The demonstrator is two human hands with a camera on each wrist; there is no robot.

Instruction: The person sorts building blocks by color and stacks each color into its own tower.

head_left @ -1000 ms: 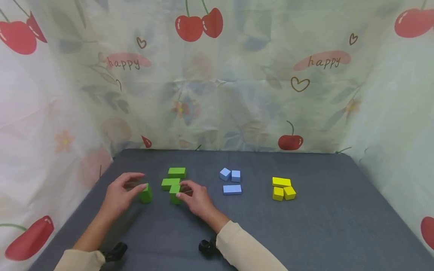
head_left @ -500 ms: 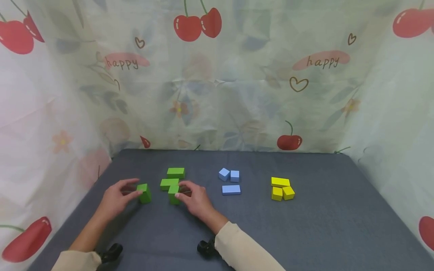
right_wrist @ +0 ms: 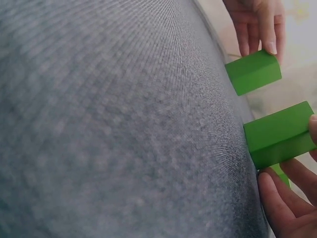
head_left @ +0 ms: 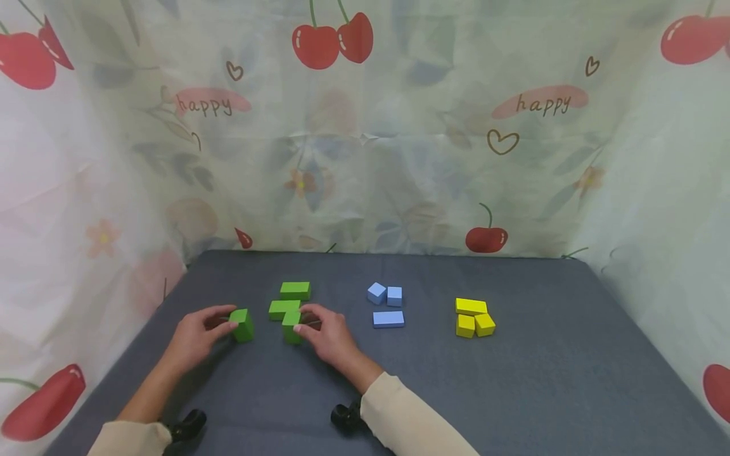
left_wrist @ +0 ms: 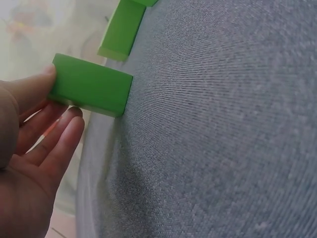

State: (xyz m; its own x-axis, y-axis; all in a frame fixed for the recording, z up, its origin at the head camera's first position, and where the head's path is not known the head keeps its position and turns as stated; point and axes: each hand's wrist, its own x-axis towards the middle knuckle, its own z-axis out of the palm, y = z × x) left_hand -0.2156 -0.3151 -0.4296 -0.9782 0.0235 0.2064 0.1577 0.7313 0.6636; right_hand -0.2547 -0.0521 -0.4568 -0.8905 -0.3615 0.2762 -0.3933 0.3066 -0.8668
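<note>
Two green blocks stand upright on the dark grey table, one by each hand. My left hand [head_left: 196, 334] pinches the top of the left green block [head_left: 243, 325] between thumb and fingers. In the left wrist view the thumb lies against that block's upper end, and the fingertips go behind it. My right hand [head_left: 332, 339] holds the right green block [head_left: 291, 330] near its top, with the lower fingers stretched out beside it in the right wrist view. Behind these lie two flat green blocks [head_left: 284, 310], one farther back than the other.
Two small blue cubes [head_left: 394, 296] and a flat blue block [head_left: 388, 320] lie right of the green ones. Farther right sit a long yellow block [head_left: 471, 306] and two yellow cubes [head_left: 485, 325]. A cherry-print curtain [head_left: 365, 158] encloses the table [head_left: 513, 392] at the back and sides.
My left hand has shifted slightly left and down, and its fingers have closed in on the left green block. My right hand stays at its block. The other blocks have not moved.
</note>
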